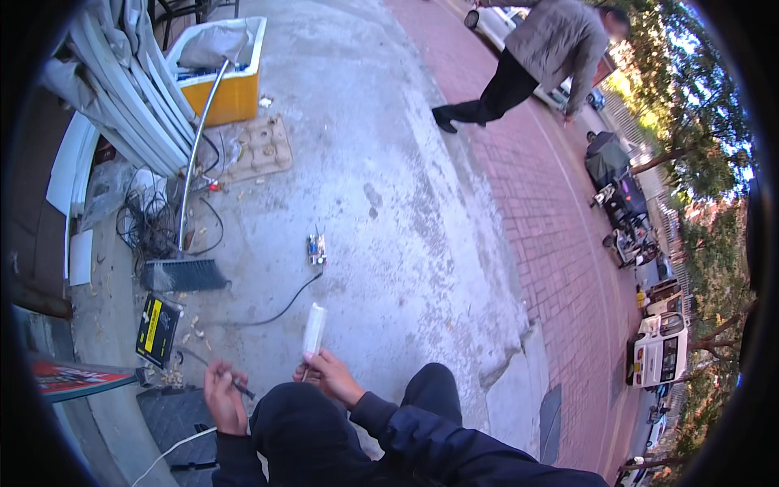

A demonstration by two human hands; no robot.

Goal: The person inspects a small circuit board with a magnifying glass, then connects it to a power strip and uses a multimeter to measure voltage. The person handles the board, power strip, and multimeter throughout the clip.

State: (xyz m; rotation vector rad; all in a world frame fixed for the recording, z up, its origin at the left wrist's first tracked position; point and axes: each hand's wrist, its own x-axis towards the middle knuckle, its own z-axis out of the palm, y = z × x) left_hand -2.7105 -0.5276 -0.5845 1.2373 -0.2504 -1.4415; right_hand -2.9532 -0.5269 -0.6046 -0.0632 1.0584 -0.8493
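Pinching white bar (315, 327) low in right hand (333, 377), above concrete (406, 308), well in from its right edge. Gripping dark rod (243, 389), kind unclear, in left hand (226, 398). Best to keep bar steady, rod tip clear of left knee (296, 418).

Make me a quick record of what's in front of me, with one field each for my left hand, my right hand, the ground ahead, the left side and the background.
Left hand: holds a thin dark stick, exact kind unclear
Right hand: holds a white strip, pointing away from the body
Ground ahead: small circuit board and black cable on concrete
Left side: broom, yellow-and-black box, yellow bin
Background: person mid-stride, brick path, white van
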